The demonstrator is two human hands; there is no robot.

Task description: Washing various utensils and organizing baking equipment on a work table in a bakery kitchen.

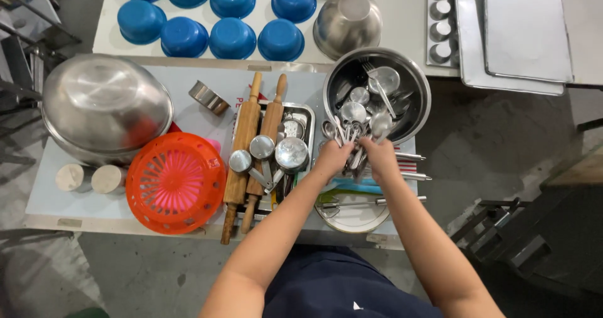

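Note:
My left hand (331,158) and my right hand (379,155) meet over a bunch of metal spoons (352,132) at the near rim of a steel bowl (411,82). Both hands grip the spoon handles, with the spoon heads fanning out toward the bowl. More spoons, ladles and utensils lie inside that bowl. Just left of my left hand, a steel tray (306,114) holds small ladles (261,147) and two wooden rolling pins (245,143).
An orange plastic basket (174,181) lies upside down at the left, next to a large overturned steel bowl (103,104). Several blue bowls (232,38) and a steel bowl (347,22) sit on the far table. Baking trays (526,29) rest at the far right. Tongs (408,167) lie under my right hand.

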